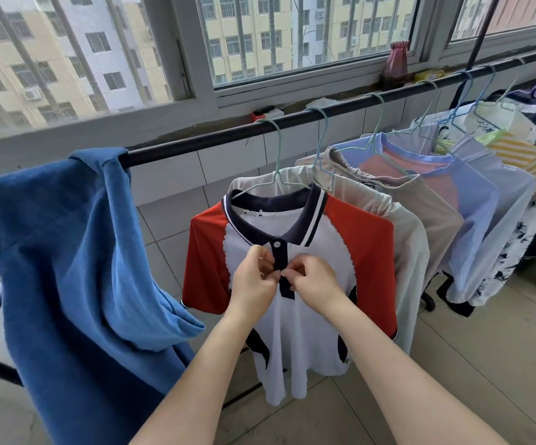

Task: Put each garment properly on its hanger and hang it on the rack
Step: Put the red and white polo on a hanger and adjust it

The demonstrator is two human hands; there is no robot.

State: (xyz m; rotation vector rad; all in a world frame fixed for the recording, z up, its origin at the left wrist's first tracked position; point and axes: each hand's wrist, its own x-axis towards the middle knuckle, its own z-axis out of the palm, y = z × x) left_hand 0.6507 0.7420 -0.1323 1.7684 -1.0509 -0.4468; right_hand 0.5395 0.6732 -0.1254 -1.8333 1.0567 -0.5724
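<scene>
A white polo shirt (292,332) with red sleeves and a navy collar hangs on a pale green wire hanger (277,162) from the black rack bar (196,141). My left hand (255,281) and my right hand (316,281) both pinch the shirt's navy button placket at its lower part, fingers curled on the fabric. The top button is fastened. A blue garment (77,271) is draped over the bar's left end without a hanger.
Behind the polo hang several more garments on wire hangers, among them a beige one (398,200) and a light blue and pink one (452,175). A window sill (292,106) with a purple vase (396,61) runs behind the rack. The floor is tiled.
</scene>
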